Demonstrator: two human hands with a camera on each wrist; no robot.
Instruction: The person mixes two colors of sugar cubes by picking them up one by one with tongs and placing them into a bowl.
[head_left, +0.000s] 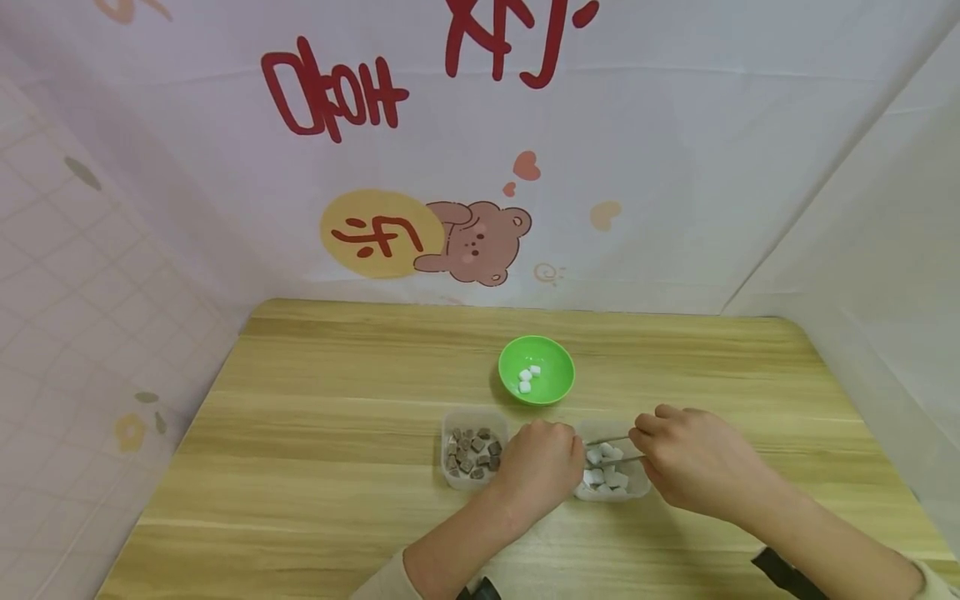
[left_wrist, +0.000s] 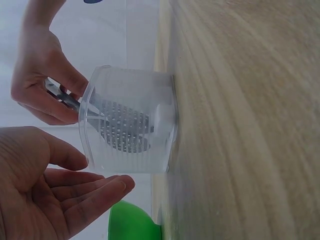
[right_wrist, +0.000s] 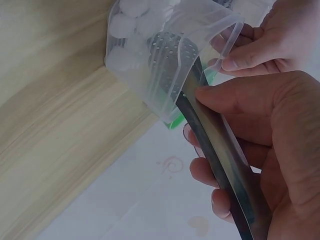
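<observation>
tongs (head_left: pixel 615 450) in the right hand (head_left: pixel 693 458) — fingers and thumb curled round the metal arms, perforated tips down inside the clear tub of white cubes (head_left: pixel 609 477). tong tips sit among the cubes (right_wrist: pixel 131 30); cannot tell whether a cube is caught between them.

left hand (head_left: pixel 542 467) rests against the tub's left wall, between it and the tub of brown cubes (head_left: pixel 472 457). its grip is loose: in the left wrist view the fingers (left_wrist: pixel 95 192) lie nearly straight, palm facing the tub wall, holding nothing.

edges — both tubs stand side by side on the wooden surface (head_left: pixel 315 433), near its front half, the left hand filling the gap between them. green bowl (head_left: pixel 537 369) sits just behind the tubs, apart from both, with three white cubes in it.

open room: broad bare wood to the left of the brown tub and to the right of the right hand, and a strip behind the bowl up to the back edge. printed fabric backdrop (head_left: pixel 480 150) closes the surface on the back and both sides.
</observation>
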